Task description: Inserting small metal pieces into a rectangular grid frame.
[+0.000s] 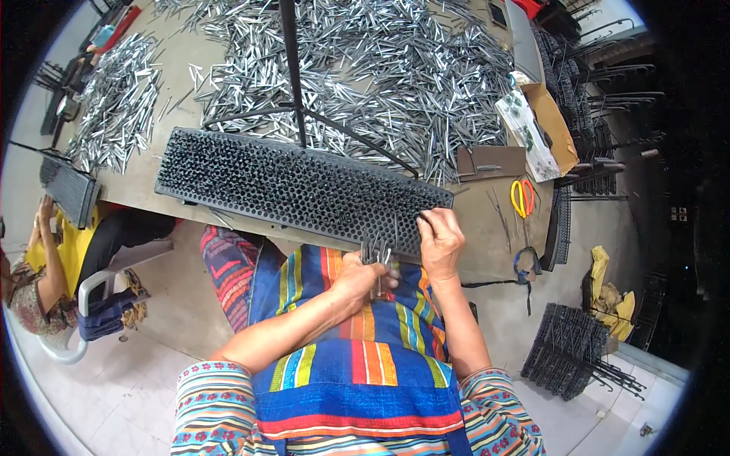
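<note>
A long black rack [296, 199] full of round holes lies tilted across the near edge of the table, with a black rod frame [292, 68] rising from it. Dark pieces stand in many of its holes, most densely to the left and far side; holes at the right look bare. Just below the rack's near edge, my left hand [359, 280] is closed around a bunch of thin grey metal sticks [372, 252], their ends poking up. My right hand [442, 237] pinches its fingers together over the rack's right end; anything between the fingertips is too small to make out.
Heaps of loose metal sticks [357, 68] cover the table. To the right are a brown block [491, 162], yellow-orange scissors [523, 199] and an open cardboard box [551, 125]. Black racks [561, 351] stand on the floor at right. Another person [57, 251] sits at left beside a similar rack.
</note>
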The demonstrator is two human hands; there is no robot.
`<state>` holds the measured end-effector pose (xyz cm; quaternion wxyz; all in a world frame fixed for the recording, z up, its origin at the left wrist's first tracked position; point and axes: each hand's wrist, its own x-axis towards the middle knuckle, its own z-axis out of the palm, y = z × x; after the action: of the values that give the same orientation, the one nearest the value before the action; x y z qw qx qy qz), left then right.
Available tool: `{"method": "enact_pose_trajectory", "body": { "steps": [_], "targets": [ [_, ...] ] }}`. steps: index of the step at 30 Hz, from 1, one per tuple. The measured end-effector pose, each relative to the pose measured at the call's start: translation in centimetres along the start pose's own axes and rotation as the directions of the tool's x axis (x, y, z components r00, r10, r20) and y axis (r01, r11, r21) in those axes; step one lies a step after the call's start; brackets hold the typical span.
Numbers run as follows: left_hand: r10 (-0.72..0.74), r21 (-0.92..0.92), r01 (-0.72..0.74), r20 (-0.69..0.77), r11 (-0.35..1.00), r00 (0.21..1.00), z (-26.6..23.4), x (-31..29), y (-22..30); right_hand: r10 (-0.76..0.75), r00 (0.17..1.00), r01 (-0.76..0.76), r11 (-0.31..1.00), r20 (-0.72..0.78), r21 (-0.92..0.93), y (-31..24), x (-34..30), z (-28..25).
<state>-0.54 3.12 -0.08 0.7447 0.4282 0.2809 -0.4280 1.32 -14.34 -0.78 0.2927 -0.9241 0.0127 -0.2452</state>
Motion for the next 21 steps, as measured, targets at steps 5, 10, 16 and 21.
{"method": "enact_pose_trajectory", "body": {
  "steps": [5,10,16,21],
  "targets": [
    [0.016,-0.016,-0.015,0.038,1.0,0.999,-0.5,-0.6,0.3,0.226,0.948,-0.278,0.931,0.225,0.236,-2.5,-1.4,-0.9],
    [0.015,-0.013,-0.014,0.093,1.0,0.996,-0.4,-0.8,0.2,0.27,0.749,-0.574,0.72,0.605,0.39,-2.2,-3.1,-1.0],
    [0.042,-0.027,-0.04,0.083,0.999,0.996,-0.4,-1.1,0.5,0.386,0.603,-0.796,0.356,0.698,0.49,-2.2,-3.4,-0.6],
    [0.067,-0.06,-0.065,0.041,0.996,0.997,-1.6,-1.3,0.3,0.236,0.869,-0.393,0.863,0.434,0.317,-2.6,-1.7,-0.1]
  ]
}}
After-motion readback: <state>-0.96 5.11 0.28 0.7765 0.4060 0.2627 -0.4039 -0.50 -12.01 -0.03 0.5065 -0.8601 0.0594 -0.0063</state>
